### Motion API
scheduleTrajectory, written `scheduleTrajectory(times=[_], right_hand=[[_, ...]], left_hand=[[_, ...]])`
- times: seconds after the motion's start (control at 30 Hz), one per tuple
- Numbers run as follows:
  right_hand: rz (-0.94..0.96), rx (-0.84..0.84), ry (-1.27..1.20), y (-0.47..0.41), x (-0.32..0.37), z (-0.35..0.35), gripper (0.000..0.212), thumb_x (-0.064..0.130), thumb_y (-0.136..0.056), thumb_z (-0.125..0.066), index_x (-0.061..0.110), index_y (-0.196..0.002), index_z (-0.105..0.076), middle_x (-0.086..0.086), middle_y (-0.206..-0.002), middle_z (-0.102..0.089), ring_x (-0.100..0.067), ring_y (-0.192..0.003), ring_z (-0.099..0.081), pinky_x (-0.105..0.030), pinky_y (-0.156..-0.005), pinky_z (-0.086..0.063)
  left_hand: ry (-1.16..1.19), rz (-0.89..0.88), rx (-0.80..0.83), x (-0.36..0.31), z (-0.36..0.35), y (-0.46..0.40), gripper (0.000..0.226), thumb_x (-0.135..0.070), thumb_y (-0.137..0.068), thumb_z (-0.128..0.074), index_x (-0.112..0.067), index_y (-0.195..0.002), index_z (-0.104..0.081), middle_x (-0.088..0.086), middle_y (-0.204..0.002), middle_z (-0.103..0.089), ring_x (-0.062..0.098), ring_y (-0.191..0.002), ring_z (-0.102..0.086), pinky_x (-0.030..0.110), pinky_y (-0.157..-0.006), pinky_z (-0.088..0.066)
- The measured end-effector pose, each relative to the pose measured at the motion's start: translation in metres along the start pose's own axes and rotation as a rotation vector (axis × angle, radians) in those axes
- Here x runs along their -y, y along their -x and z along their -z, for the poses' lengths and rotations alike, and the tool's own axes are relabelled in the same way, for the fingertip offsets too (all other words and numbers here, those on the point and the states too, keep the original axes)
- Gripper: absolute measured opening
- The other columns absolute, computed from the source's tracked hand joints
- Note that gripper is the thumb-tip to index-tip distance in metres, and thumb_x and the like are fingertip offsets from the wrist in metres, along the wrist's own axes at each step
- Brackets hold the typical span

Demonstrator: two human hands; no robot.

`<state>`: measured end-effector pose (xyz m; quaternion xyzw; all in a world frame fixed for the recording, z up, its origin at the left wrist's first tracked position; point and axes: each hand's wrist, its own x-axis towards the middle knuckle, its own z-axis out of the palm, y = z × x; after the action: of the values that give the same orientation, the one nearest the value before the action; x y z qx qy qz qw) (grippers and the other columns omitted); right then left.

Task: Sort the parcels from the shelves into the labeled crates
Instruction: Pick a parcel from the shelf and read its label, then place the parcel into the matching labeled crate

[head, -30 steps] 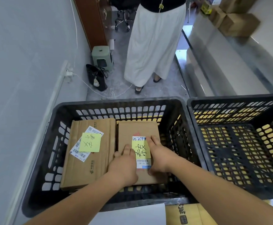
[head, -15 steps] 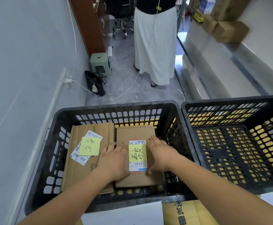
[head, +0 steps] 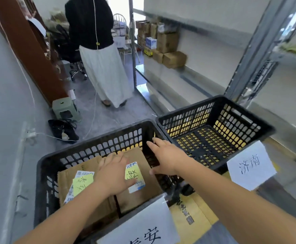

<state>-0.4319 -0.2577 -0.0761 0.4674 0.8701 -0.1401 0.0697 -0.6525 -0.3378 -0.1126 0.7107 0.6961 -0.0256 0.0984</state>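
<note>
Inside the left black crate (head: 43,175), the left hand (head: 112,175) is lying flat, fingers (head: 108,160) released and straight, pressing on the seam between two cardboard parcels. The right hand (head: 166,158) is hovering over the crate's right wall, fingers (head: 155,140) spread and released, grasping nothing. The right parcel (head: 143,196) is lying flat against that wall and carrying a yellow sticky note (head: 133,174) over a shipping label (head: 136,185); the left parcel (head: 64,182) is lying beside it, touching, with its own yellow note (head: 82,184). A paper sign (head: 143,226) is hanging on the near rim. Just beside, the right black crate (head: 259,128) is bearing another paper sign (head: 251,164). Farther off, a person in a white skirt (head: 105,74) is standing near a green stool (head: 64,108).
</note>
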Motion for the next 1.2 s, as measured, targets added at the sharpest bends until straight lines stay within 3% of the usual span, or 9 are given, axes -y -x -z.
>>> scheduleTrajectory(times=[0.27,0.67,0.87,1.0,1.2], right_hand=[[-0.230,-0.122,-0.058,0.093,-0.040,0.018,0.110,0.071,-0.084,-0.067,0.029,-0.164,-0.006,-0.001,-0.173,-0.007,-0.030,-0.157,-0.014,-0.050,-0.125,-0.022],[-0.552,-0.204,-0.139,0.257,-0.187,0.015,0.105,0.072,-0.087,-0.064,0.026,-0.165,-0.010,-0.003,-0.173,-0.008,-0.031,-0.155,-0.019,-0.048,-0.121,-0.030],[-0.622,-0.220,-0.190,0.323,-0.268,0.011,0.096,0.065,-0.086,-0.068,0.026,-0.161,-0.022,-0.006,-0.170,-0.019,-0.032,-0.151,-0.027,-0.046,-0.117,-0.032],[-0.666,-0.207,-0.206,0.355,-0.318,0.010,0.099,0.063,-0.089,-0.068,0.027,-0.164,-0.015,-0.004,-0.173,-0.006,-0.031,-0.156,-0.018,-0.047,-0.123,-0.027],[-0.697,-0.243,-0.207,0.387,-0.373,0.015,0.097,0.065,-0.091,-0.064,0.025,-0.164,-0.014,-0.006,-0.172,-0.012,-0.032,-0.154,-0.021,-0.048,-0.123,-0.026]], left_hand=[[-0.030,-0.212,-0.058,-0.073,0.045,-0.008,0.099,-0.083,-0.079,-0.046,-0.035,-0.160,-0.014,-0.008,-0.169,-0.011,0.027,-0.153,-0.009,0.052,-0.121,-0.012],[-0.042,-0.516,-0.099,-0.293,0.042,-0.038,0.098,-0.086,-0.075,-0.043,-0.038,-0.157,-0.019,-0.010,-0.166,-0.021,0.025,-0.151,-0.017,0.050,-0.119,-0.019],[-0.079,-0.625,-0.085,-0.414,0.032,-0.053,0.092,-0.081,-0.080,-0.046,-0.035,-0.156,-0.021,-0.007,-0.165,-0.022,0.026,-0.149,-0.019,0.052,-0.117,-0.021],[-0.078,-0.666,-0.065,-0.481,0.026,-0.061,0.091,-0.079,-0.083,-0.046,-0.035,-0.158,-0.019,-0.007,-0.167,-0.019,0.027,-0.152,-0.015,0.050,-0.119,-0.019],[-0.097,-0.704,-0.045,-0.552,0.020,-0.068,0.092,-0.078,-0.084,-0.050,-0.033,-0.159,-0.020,-0.005,-0.167,-0.021,0.026,-0.152,-0.017,0.050,-0.119,-0.020]])
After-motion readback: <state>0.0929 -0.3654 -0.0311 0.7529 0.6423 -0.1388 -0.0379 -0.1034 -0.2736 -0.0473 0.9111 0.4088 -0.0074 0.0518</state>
